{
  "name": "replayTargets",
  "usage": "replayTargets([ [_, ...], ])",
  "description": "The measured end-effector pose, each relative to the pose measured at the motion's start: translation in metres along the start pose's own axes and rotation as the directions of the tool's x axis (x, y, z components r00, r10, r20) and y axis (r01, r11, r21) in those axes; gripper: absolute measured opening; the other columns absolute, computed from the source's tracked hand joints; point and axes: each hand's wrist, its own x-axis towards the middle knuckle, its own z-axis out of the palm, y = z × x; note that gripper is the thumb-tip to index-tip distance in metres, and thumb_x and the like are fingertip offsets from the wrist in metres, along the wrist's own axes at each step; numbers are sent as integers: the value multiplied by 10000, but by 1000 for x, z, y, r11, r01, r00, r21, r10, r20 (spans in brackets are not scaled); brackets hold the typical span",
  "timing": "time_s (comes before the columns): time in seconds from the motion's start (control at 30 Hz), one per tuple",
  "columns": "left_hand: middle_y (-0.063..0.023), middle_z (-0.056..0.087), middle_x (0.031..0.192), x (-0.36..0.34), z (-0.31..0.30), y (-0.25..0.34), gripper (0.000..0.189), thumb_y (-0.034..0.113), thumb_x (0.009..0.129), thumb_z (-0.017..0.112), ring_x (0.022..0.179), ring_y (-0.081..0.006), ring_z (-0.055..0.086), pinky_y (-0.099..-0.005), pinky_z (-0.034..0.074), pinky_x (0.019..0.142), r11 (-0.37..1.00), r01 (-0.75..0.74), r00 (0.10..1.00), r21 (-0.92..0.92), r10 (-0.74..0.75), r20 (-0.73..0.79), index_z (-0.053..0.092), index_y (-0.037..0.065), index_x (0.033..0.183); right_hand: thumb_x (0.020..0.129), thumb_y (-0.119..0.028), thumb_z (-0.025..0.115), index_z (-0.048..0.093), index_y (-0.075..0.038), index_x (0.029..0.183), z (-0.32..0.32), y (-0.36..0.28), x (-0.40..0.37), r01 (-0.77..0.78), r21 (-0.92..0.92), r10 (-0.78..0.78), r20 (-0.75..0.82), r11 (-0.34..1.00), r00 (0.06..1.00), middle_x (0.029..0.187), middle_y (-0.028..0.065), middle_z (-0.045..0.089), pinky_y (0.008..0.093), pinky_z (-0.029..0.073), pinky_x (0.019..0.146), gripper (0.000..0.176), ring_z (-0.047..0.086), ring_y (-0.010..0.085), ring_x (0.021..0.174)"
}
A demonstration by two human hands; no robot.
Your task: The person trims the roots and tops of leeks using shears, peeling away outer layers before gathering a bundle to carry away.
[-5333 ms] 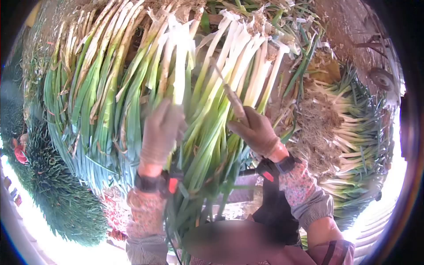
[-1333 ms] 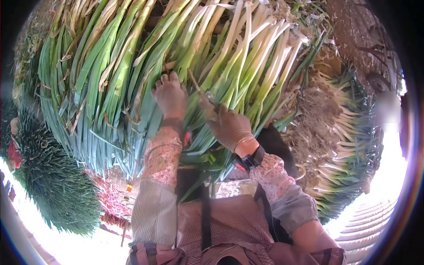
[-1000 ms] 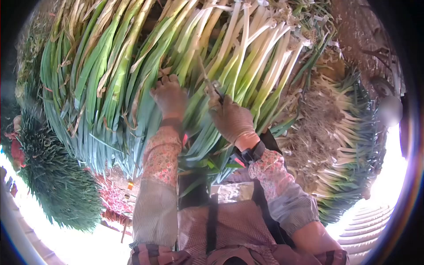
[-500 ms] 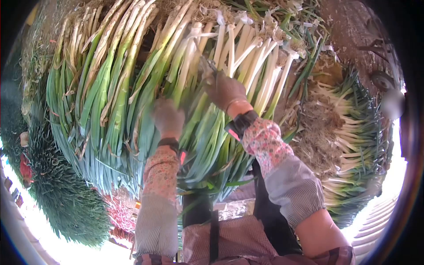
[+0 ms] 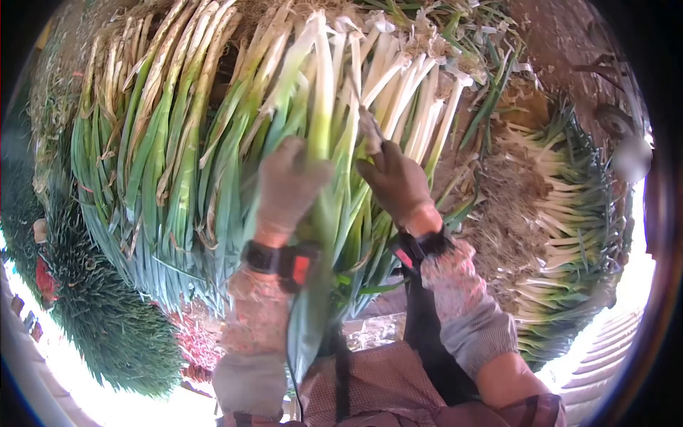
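Observation:
My left hand [image 5: 290, 183], in a brown glove, is closed around a leek [image 5: 324, 92] and lifts it off the pile, its white end pointing up and its long leaves hanging toward my lap. To its right, my right hand [image 5: 400, 186], also gloved, is shut on a small knife [image 5: 371, 134] with a thin, blurred blade directed upward. Trimmed white leeks [image 5: 420, 92] lie below and right of the blade. On the left side, leeks with brown, dry outer leaves [image 5: 188, 135] lie in a dense row.
Another stack of leeks [image 5: 562, 235], roots facing inward, stands at the right beside a brown heap of roots [image 5: 509, 206]. A dark green leafy pile [image 5: 117, 327] is at lower left. Leaf and root scraps [image 5: 491, 35] lie at the upper right. A wheel [image 5: 615, 122] shows at far right.
My left hand has taken hold of a leek and raised it toward me, coming closer to the camera. My right hand with the knife has drawn back, down and to the right.

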Motion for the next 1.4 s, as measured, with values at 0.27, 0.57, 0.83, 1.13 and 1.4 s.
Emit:
replayTargets([
  [0.27, -263, 677, 1005, -8, 85, -104, 582, 213, 774, 670, 920, -381, 672, -419, 531, 819, 866, -4, 995, 500, 52, -82, 543, -36, 1285, 885, -460, 636, 550, -63, 1132, -36, 26, -3, 2, -52, 1, 55, 999, 998, 888, 215, 675, 468, 518, 729, 475, 664, 416, 826],
  [0.57, -298, 661, 1091, -7, 91, -78, 702, 262, 791, 591, 934, -413, 676, -460, 529, 866, 754, 121, 992, 646, -118, -48, 441, -17, 1417, 929, -470, 543, 603, 28, 1128, -50, -11, 94, 128, -163, -110, 115, 978, 987, 1011, 239, 708, 466, 537, 845, 539, 698, 385, 948],
  [0.83, -202, 641, 1058, -22, 98, -72, 593, 337, 852, 627, 894, -380, 689, -476, 564, 756, 669, -66, 993, 740, -31, 116, 460, 87, 1363, 934, -491, 557, 601, -64, 1111, -6, 31, 31, 210, -268, -188, 106, 940, 976, 927, 207, 701, 496, 530, 771, 465, 696, 386, 878],
  [1.13, -150, 593, 1240, 51, 6, -79, 592, 338, 819, 741, 1118, -366, 596, -521, 495, 893, 430, 47, 893, 902, 386, -231, 472, 83, 1281, 909, -416, 624, 546, -73, 1122, 38, 8, -37, 19, -242, 28, 188, 970, 982, 918, 188, 619, 515, 516, 676, 412, 647, 421, 773],
  [1.4, -237, 701, 960, 103, -4, -85, 266, 274, 863, 581, 905, -377, 707, -506, 554, 800, 497, 98, 994, 862, -92, -59, 671, 92, 1035, 887, -424, 628, 514, -35, 1144, 51, 18, -33, 77, -210, -21, 258, 975, 966, 852, 221, 686, 515, 525, 715, 479, 668, 431, 809],
])
